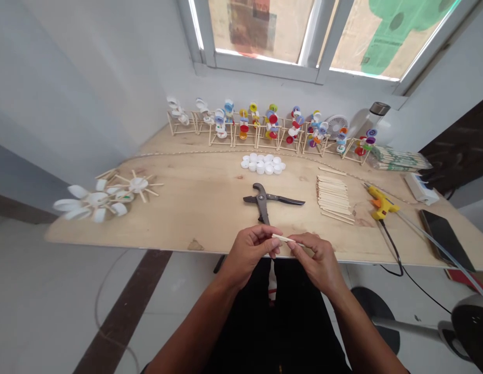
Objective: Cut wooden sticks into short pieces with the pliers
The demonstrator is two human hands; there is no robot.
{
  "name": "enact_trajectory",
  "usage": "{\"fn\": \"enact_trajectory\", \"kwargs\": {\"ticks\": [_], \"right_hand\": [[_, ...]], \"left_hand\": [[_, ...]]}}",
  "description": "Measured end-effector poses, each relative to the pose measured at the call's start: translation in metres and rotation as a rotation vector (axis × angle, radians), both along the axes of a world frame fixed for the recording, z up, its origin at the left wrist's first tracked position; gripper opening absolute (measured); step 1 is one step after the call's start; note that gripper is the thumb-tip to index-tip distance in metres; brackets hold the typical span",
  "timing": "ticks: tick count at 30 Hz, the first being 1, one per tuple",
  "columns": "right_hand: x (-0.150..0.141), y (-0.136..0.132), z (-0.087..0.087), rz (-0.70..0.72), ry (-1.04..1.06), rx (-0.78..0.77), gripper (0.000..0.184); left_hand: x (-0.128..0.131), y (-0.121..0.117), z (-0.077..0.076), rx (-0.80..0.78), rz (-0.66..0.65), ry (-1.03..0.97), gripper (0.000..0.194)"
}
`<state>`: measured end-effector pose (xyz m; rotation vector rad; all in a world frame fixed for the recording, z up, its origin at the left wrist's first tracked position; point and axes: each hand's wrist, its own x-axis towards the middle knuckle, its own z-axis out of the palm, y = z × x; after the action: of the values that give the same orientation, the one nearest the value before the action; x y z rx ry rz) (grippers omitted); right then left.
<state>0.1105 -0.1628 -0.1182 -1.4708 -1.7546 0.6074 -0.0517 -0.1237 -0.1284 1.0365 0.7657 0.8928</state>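
Between my two hands, over the table's front edge, is a short pale wooden stick (282,238). The fingers of my left hand (252,250) pinch its left end. My right hand (316,259) grips the other end, which its fingers partly hide. Just beyond my hands lies a pair of dark-jawed cutters (262,199), its handles spread apart. A pile of similar wooden sticks (334,198) lies to the right of the cutters. Behind the cutters sits a cluster of white bottle caps (262,163).
Small stick-framed wheels with coloured caps (272,127) line the back. At left lie a white cup wheel (97,200) and a spoked hub (138,185). To the right are a yellow glue gun (383,203) with its cord, a phone (446,238) and a power strip (421,188).
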Motion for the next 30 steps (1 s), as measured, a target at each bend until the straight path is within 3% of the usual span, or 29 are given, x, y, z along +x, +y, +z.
{"fn": "enact_trajectory", "kwargs": {"ticks": [10,17,20,26,30], "right_hand": [[0.0,0.0,0.003,0.027,0.087,-0.093,0.019],[0.0,0.002,0.002,0.043,0.053,-0.091,0.018],[0.0,0.003,0.001,0.043,0.017,-0.07,0.017],[-0.005,0.006,0.007,0.06,-0.107,-0.044,0.021],[-0.008,0.008,0.01,0.096,-0.218,-0.011,0.023]], "left_hand": [[-0.001,-0.002,0.001,-0.007,0.016,-0.004,0.015],[-0.004,0.0,0.005,0.06,0.02,0.105,0.017],[-0.008,0.003,0.008,0.193,0.007,0.262,0.017],[-0.018,0.009,0.019,0.721,-0.091,0.696,0.02],[-0.021,0.012,0.021,0.87,-0.137,0.82,0.021]]}}
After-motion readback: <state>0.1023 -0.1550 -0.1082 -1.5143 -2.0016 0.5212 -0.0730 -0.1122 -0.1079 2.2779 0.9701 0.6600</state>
